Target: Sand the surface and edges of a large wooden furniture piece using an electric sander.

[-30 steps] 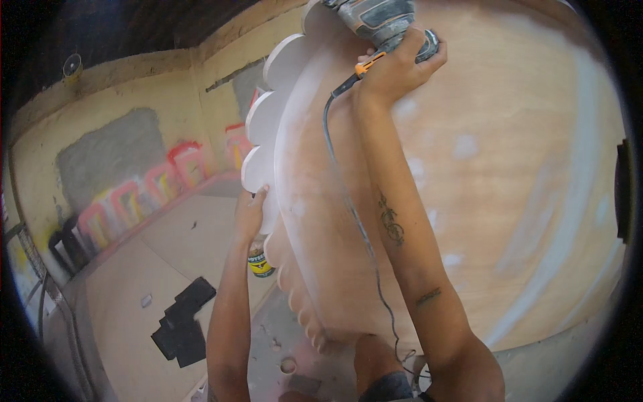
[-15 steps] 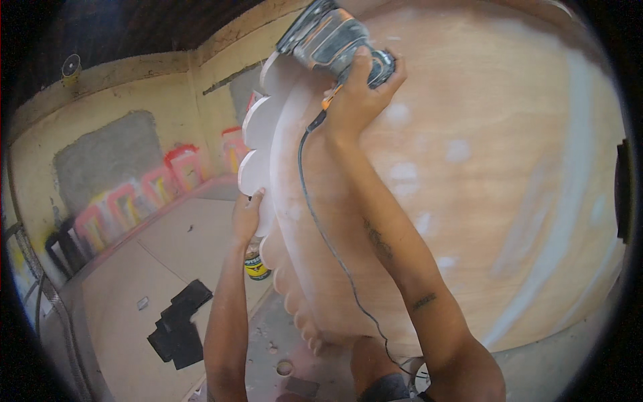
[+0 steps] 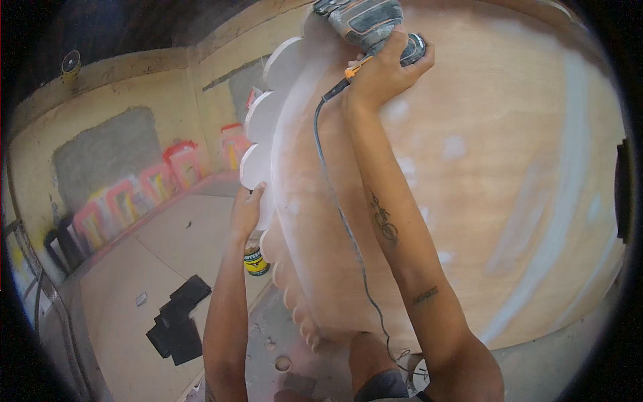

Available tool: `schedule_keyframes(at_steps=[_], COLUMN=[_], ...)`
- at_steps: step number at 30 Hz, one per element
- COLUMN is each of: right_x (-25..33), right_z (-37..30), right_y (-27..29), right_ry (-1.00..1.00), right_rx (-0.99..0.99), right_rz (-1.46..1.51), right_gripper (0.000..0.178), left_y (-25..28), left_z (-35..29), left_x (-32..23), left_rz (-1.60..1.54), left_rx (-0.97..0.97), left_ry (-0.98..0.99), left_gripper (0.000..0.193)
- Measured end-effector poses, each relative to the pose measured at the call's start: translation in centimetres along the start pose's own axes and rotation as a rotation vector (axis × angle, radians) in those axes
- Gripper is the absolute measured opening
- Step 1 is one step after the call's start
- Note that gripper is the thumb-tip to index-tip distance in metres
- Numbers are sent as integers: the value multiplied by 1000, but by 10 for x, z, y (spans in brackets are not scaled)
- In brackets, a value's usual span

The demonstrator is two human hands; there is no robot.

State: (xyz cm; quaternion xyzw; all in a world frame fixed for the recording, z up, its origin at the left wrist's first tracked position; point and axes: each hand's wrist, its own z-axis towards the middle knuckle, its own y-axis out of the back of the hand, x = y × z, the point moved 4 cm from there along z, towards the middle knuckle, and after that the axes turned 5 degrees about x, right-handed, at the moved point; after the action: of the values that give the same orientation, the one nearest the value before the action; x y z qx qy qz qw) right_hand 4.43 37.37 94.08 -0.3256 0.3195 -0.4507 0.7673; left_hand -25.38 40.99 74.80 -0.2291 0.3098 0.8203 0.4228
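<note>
Yellowish walls met at a corner, one bearing a grey patch. Pink and red cut-out shapes leaned in a row along the wall base. A pale floor carried black pieces and a yellow can. Light was even and warm; the ceiling was dark.

Pale floor, black blocks (stacked), yellow can

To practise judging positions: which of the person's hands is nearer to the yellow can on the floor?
Left. The left hand grips the scalloped edge of the wooden panel just above the yellow can. The right hand is far up, holding the power sander.
</note>
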Motion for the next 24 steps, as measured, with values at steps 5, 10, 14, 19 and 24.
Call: schedule_keyframes(at_steps=[5,10,14,19,24], right_x=[-17,-10,-13,-9,-5], right_z=[-27,-47,-30,-33,-40], right_y=[8,2,6,3,0], right_ry=[104,73,138,93,70], right_rx=[105,228,169,169,204], right_rz=[-148,-163,-177,-115,-145], right_gripper=[44,44,45,46,46], left_y=[-2,8,-3,1,3], left_z=[-5,3,1,2,5], left_x=[-11,14,4,10,17], left_rz=[2,-12,6,2,10], left_rx=[12,-12,-3,-4,-60], left_ry=[100,19,15,-21,1], left_gripper=[44,43,43,44,47])
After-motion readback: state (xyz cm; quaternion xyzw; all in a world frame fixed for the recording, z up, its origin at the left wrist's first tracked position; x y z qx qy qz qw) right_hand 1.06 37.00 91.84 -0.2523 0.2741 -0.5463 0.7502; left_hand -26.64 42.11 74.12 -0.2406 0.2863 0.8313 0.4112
